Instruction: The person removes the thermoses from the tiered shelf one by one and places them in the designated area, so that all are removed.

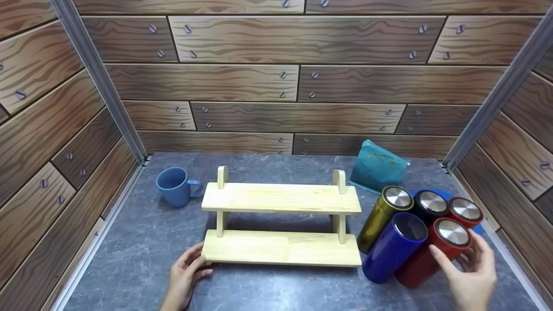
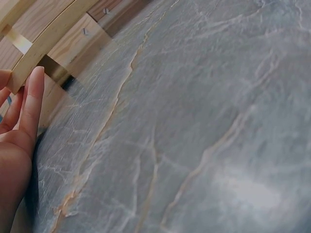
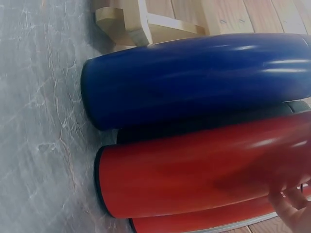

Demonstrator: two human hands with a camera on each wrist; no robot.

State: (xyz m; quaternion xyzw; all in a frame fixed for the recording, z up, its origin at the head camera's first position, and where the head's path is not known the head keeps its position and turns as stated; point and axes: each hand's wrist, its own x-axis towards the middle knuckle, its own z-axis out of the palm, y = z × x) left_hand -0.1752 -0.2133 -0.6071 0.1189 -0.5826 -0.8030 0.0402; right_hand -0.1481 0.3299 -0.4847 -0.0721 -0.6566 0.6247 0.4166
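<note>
A two-tier pale wooden shelf (image 1: 281, 249) stands in the middle of the table. At its lower left corner my left hand (image 1: 185, 273) pinches the end of the bottom board, thumb on the near side; the left wrist view also shows the fingers (image 2: 32, 104) around that end. On the right, my right hand (image 1: 474, 273) grips a red thermos bottle (image 1: 417, 268) near its silver lid, thumb on one side and fingers on the other. Beside it stands a blue thermos bottle (image 1: 391, 257), close to the shelf. Both bottles are upright.
Behind these two stand a gold bottle (image 1: 372, 226), a black bottle (image 1: 431, 203) and another red bottle (image 1: 466, 210). A flat blue object (image 1: 478, 229) is partly hidden behind them. A teal pouch (image 1: 378, 168) stands farther back; a blue mug (image 1: 175, 190) sits left of the shelf.
</note>
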